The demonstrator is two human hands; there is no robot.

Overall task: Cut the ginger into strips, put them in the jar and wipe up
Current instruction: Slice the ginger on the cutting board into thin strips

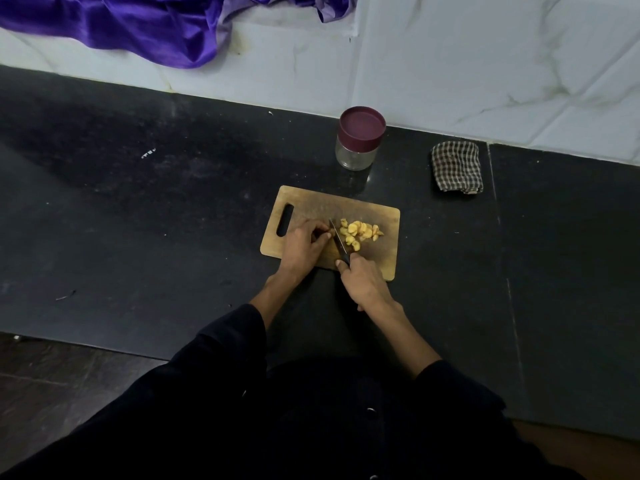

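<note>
Your right hand [363, 284] is wrapped round the handle of the knife [338, 241], at the near edge of the cutting board [311, 206]. The blade runs away from you and slightly left, edge down on the board. Your left hand [304, 245] sits just left of the blade, fingers curled, pinching what is probably the last uncut bit of ginger; the piece itself is mostly hidden. The cut ginger [360, 232] is heaped just right of the blade, mid-board toward its right edge. So the blade divides held piece from pile. The jar [360, 140], lid on, stands beyond the board's far edge; the checked cloth [457, 167] lies to its right on the counter [138, 220]. Judgement: cutting is nearly done; jar not yet opened.
</note>
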